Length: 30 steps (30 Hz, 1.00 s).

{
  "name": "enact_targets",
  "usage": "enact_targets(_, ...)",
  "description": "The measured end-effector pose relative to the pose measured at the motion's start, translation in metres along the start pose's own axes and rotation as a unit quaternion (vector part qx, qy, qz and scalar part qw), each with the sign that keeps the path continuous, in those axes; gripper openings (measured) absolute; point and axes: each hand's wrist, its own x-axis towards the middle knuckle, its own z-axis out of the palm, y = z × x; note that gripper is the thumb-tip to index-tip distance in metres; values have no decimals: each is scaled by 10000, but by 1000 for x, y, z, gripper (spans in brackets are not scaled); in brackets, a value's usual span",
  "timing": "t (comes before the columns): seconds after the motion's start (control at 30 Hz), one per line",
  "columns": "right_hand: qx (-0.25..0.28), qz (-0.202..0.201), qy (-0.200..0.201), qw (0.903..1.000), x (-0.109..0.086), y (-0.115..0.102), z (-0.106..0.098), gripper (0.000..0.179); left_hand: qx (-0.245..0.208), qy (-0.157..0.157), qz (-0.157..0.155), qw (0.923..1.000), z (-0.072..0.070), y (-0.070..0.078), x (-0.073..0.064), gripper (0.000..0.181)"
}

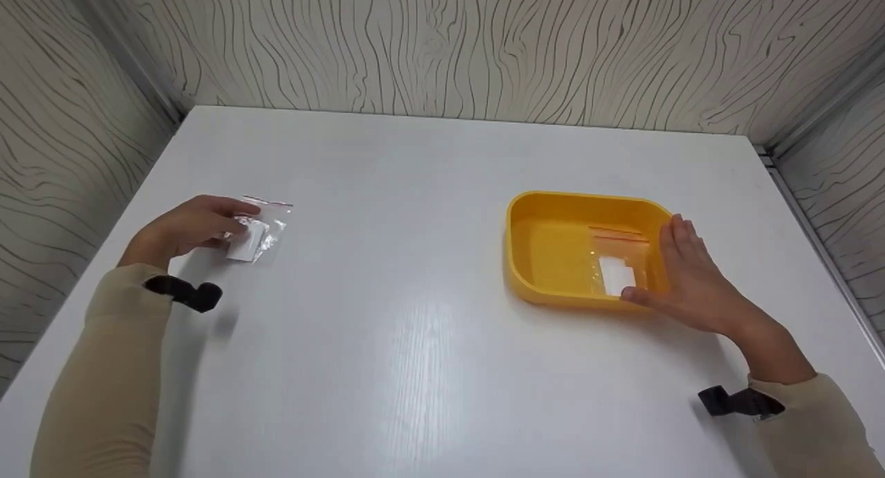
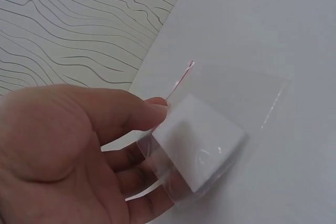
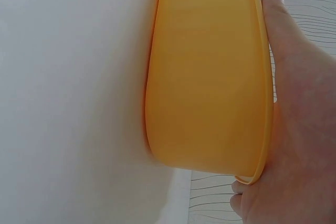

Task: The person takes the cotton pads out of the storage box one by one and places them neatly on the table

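Note:
My left hand (image 1: 197, 223) is at the left of the table, pinching a clear zip bag (image 1: 275, 225) between thumb and fingers. Inside that bag, a white flat square piece (image 2: 202, 142) shows in the left wrist view, and a red line runs along the seal. On the right, my right hand (image 1: 695, 284) rests against the right end of a yellow tray (image 1: 513, 256), thumb on its near rim and fingers straight along the far right rim. Another clear zip bag (image 1: 617, 274) with white pieces and red seal lines lies inside the tray, at its right.
The white table (image 1: 387, 256) lies between the hands. A wood-grain patterned panel (image 1: 442, 49) stands along its back edge, with similar panels at both sides. Each wrist carries a black camera mount (image 1: 183, 292).

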Motion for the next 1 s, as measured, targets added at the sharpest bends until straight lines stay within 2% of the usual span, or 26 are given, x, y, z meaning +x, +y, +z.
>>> enact_targets(0.4,27,53,-8,10000,1,0,1,124,-40,19,-28,10000,-2,3,0,57)
enact_targets(0.6,-12,75,-26,10000,2,1,1,125,-109,-35,-106,9999,-1,11,-4,61)
enact_targets(1.0,29,58,32,10000,2,2,2,125,46,-135,-80,9999,-2,19,-9,68)
